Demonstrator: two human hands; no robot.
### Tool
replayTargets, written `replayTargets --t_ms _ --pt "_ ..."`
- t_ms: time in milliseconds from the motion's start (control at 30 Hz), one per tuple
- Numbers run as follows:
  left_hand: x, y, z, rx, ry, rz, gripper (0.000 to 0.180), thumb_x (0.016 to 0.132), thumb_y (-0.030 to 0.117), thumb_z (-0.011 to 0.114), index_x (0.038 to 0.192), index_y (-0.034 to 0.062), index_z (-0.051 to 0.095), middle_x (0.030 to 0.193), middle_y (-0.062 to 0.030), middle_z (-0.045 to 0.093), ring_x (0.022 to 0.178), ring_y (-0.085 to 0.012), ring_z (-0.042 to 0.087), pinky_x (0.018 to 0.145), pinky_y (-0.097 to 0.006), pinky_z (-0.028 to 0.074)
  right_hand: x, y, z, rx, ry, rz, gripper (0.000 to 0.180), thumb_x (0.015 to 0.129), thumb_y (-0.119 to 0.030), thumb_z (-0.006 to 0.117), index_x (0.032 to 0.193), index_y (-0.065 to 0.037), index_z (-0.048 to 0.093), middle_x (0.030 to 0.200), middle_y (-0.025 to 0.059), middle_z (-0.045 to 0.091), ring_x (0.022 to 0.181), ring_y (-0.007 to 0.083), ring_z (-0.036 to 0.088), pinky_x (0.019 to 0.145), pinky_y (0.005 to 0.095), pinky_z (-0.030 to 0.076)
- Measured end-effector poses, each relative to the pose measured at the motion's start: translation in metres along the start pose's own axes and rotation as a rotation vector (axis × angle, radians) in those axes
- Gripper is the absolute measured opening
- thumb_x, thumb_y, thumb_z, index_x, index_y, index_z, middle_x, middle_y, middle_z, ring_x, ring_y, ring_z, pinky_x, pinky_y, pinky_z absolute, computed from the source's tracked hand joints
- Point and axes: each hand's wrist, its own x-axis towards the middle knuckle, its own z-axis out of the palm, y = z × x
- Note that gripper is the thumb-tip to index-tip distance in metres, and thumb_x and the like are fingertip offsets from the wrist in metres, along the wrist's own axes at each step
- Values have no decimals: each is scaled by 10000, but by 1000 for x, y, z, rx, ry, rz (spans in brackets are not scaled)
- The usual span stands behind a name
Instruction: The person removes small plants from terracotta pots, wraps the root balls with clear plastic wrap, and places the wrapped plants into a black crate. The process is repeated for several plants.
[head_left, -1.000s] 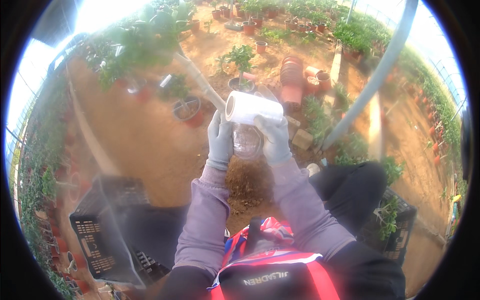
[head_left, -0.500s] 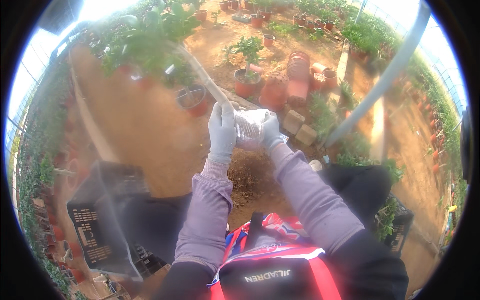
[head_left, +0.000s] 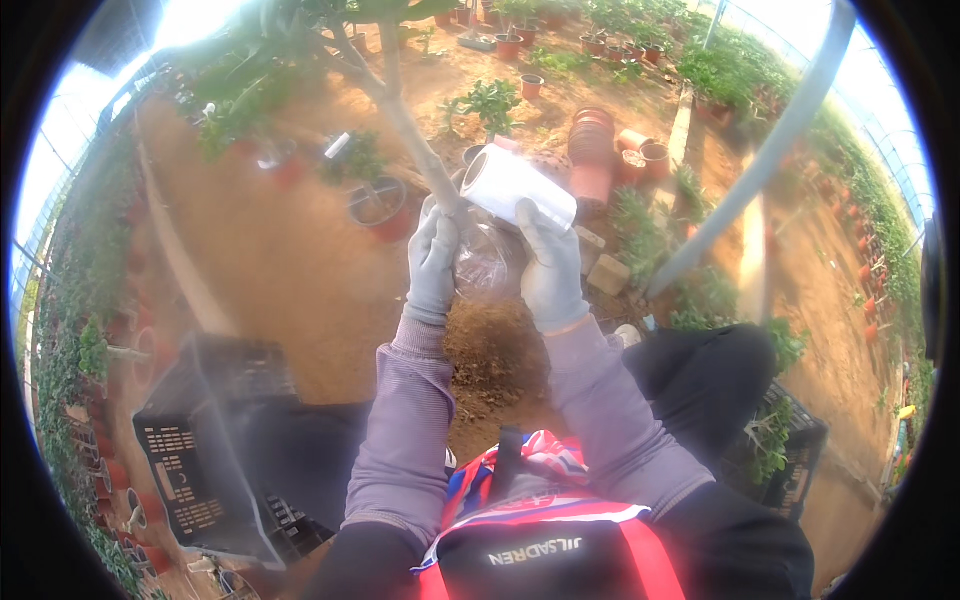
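A single wide fisheye view looks down from the person's head, close over both gloved hands, the left hand [head_left: 432, 265] and right hand [head_left: 551, 268], raised at the picture's centre. Forearms enter from below; the soil floor [head_left: 290, 260] bends toward the dark rim.

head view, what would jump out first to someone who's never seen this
Dead centre, two grey-gloved hands meet at a slim tree trunk: the right hand holds a white roll of clear film, and the left hand presses against the shiny wrapped bundle at the trunk's base. Below them lies a mound of loose brown soil, with a black plastic crate at lower left and stacked terracotta pots behind.
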Motion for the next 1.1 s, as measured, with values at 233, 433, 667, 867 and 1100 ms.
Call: replayTargets --t_ms 233,433,667,867,1100 --pt "-11 -24 20 276 -66 146 390 1052 248 444 1265 -56 563 1024 3 589 797 -19 462 682 -179 382 -1 -2 -13 302 -2 39 177 932 -83 635 1037 43 703 1023 51 680 905 104 627 772 256 508" --pt "-18 -15 35 207 107 236 286 1047 204 449 1097 -21 618 1014 -32 637 896 -83 578 789 -244 480 -6 -11 -26 -37 -296 48 162 843 -37 676 987 31 704 925 53 712 821 114 650 781 263 505" --pt "-12 -28 12 551 107 360 297 1052 220 447 1120 -25 600 991 -56 652 899 -119 620 800 -264 507 3 -13 -16 26 -296 199 195 791 -19 750 969 54 717 910 66 698 755 109 642 688 242 511" --pt "-3 11 6 -17 310 71 352 1063 271 413 1047 -37 582 890 -155 676 777 -197 672 695 -313 566 -61 -22 -14 -226 -340 145 205 787 -34 761 983 18 732 980 86 698 950 166 646 838 299 520" --pt "-36 2 24 -116 332 -116 439 1048 334 426 1076 -83 557 954 -247 674 866 -301 686 783 -391 580 -36 78 -87 -1132 -364 324 332 742 -139 774 1039 -6 710 1218 129 575 1052 217 614 884 341 506"
